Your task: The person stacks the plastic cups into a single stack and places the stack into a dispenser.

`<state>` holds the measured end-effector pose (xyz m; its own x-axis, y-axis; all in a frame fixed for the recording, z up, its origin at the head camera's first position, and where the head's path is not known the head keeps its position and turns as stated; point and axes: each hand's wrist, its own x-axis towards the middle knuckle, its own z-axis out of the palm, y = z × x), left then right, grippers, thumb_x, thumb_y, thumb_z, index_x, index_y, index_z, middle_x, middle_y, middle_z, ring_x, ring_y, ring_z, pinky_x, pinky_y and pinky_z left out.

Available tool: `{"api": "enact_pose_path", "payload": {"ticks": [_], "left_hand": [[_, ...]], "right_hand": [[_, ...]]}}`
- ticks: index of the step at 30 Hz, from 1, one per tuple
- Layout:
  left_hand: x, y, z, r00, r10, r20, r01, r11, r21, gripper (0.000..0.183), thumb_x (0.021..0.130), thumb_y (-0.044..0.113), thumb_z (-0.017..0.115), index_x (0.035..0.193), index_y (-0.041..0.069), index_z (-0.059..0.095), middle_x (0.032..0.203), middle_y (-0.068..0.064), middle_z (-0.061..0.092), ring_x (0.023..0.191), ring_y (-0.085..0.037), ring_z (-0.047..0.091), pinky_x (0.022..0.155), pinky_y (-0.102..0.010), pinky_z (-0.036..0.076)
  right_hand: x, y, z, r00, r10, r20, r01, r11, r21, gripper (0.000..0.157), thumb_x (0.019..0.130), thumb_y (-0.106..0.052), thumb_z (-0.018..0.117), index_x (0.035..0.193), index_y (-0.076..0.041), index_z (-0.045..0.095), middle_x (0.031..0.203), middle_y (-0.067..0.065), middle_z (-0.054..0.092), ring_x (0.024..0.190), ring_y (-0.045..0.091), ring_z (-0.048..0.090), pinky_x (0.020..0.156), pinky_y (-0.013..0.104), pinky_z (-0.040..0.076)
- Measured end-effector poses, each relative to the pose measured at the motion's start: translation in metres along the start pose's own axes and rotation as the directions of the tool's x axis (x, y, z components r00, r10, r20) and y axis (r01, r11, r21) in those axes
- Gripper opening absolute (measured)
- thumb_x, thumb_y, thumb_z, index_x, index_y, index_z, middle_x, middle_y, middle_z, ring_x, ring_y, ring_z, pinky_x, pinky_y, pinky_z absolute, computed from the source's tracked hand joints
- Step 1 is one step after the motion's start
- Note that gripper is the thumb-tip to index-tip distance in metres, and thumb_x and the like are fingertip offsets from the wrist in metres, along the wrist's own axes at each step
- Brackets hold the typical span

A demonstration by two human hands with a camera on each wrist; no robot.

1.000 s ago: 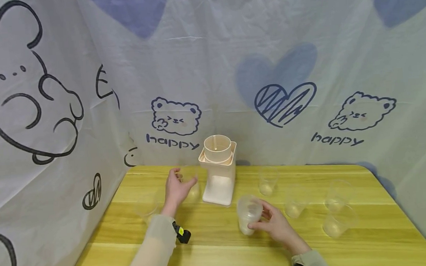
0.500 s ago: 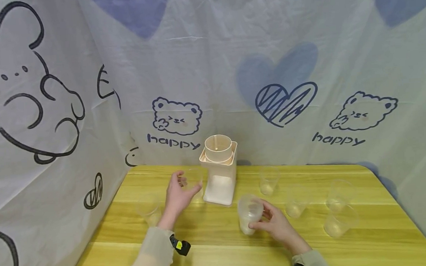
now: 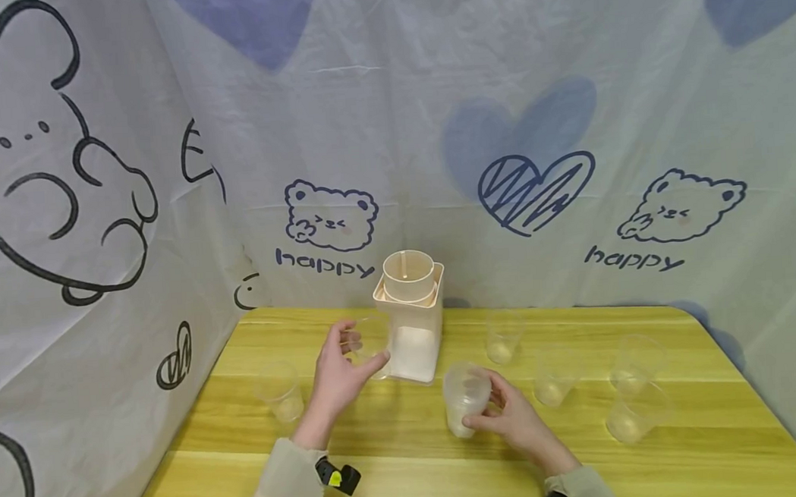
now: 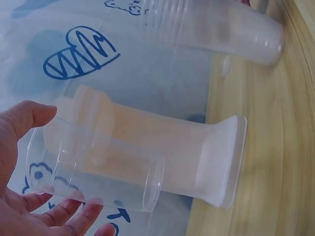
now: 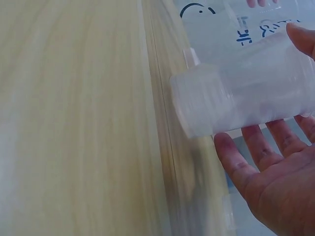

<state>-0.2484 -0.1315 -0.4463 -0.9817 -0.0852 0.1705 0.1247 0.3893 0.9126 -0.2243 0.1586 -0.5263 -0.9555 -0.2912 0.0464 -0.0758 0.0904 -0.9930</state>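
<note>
My left hand (image 3: 340,374) holds a single clear plastic cup (image 4: 98,172) between thumb and fingers, beside the cream-coloured stand (image 3: 414,346). That stand has a round open cup-shaped top and a flat base; in the left wrist view it shows partly through the clear cup. My right hand (image 3: 514,416) grips a stack of nested plastic cups (image 3: 465,400), front right of the stand. In the right wrist view the fingers (image 5: 268,147) lie along one side of the stack and the thumb lies on the other.
A clear cup (image 3: 284,396) stands at the left on the wooden table (image 3: 411,468). Several more clear cups, one of them a cup (image 3: 502,341) behind the stack, stand towards the right. A printed cloth (image 3: 404,126) hangs behind the table.
My left hand has moved right with the clear cup, closer to the stand. The right hand and its stack have stayed in place.
</note>
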Motion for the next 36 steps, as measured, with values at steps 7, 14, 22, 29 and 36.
{"api": "enact_pose_path", "payload": {"ticks": [7, 14, 22, 29, 36], "left_hand": [[-0.009, 0.008, 0.000, 0.999, 0.046, 0.023, -0.045, 0.998, -0.043, 0.075, 0.075, 0.019, 0.086, 0.136, 0.005, 0.044, 0.121, -0.013, 0.056, 0.112, -0.032, 0.054, 0.097, -0.053, 0.044], [-0.014, 0.016, -0.001, 0.996, 0.083, 0.034, -0.081, 0.994, -0.068, 0.076, 0.074, 0.018, 0.086, 0.136, 0.004, 0.045, 0.119, -0.011, 0.057, 0.110, -0.029, 0.055, 0.096, -0.051, 0.044], [-0.022, 0.023, -0.001, 0.994, 0.098, 0.058, -0.092, 0.992, -0.092, 0.075, 0.074, 0.015, 0.086, 0.135, 0.004, 0.045, 0.119, -0.011, 0.059, 0.109, -0.030, 0.055, 0.095, -0.050, 0.045], [-0.026, 0.027, -0.003, 0.988, 0.122, 0.093, -0.111, 0.987, -0.114, 0.071, 0.074, 0.017, 0.087, 0.133, 0.008, 0.049, 0.118, -0.010, 0.060, 0.109, -0.027, 0.056, 0.094, -0.051, 0.045], [-0.031, 0.037, -0.005, 0.979, 0.161, 0.124, -0.144, 0.980, -0.133, 0.070, 0.073, 0.014, 0.087, 0.133, 0.009, 0.051, 0.118, -0.008, 0.061, 0.111, -0.026, 0.055, 0.095, -0.051, 0.046]], "right_hand": [[0.001, -0.001, 0.001, 1.000, -0.011, -0.014, 0.011, 1.000, 0.005, 0.081, 0.076, -0.002, 0.084, 0.144, -0.004, 0.039, 0.139, 0.020, 0.047, 0.126, 0.037, 0.045, 0.099, 0.040, 0.045], [0.000, -0.004, 0.000, 0.999, -0.025, -0.038, 0.026, 0.998, 0.049, 0.076, 0.077, 0.002, 0.081, 0.141, -0.001, 0.041, 0.141, 0.021, 0.045, 0.126, 0.032, 0.045, 0.101, 0.037, 0.044], [0.003, -0.002, -0.002, 0.996, -0.086, -0.028, 0.087, 0.995, 0.037, 0.071, 0.078, 0.006, 0.078, 0.140, 0.006, 0.043, 0.137, 0.026, 0.048, 0.121, 0.028, 0.051, 0.093, 0.027, 0.049], [0.004, 0.001, -0.004, 0.997, -0.059, -0.040, 0.061, 0.997, 0.048, 0.072, 0.077, 0.004, 0.080, 0.140, 0.005, 0.045, 0.135, 0.027, 0.051, 0.119, 0.032, 0.052, 0.093, 0.031, 0.050], [0.005, 0.002, -0.004, 0.998, -0.041, -0.038, 0.043, 0.997, 0.065, 0.074, 0.078, 0.003, 0.080, 0.141, 0.006, 0.043, 0.134, 0.026, 0.052, 0.117, 0.030, 0.054, 0.091, 0.030, 0.051]]}}
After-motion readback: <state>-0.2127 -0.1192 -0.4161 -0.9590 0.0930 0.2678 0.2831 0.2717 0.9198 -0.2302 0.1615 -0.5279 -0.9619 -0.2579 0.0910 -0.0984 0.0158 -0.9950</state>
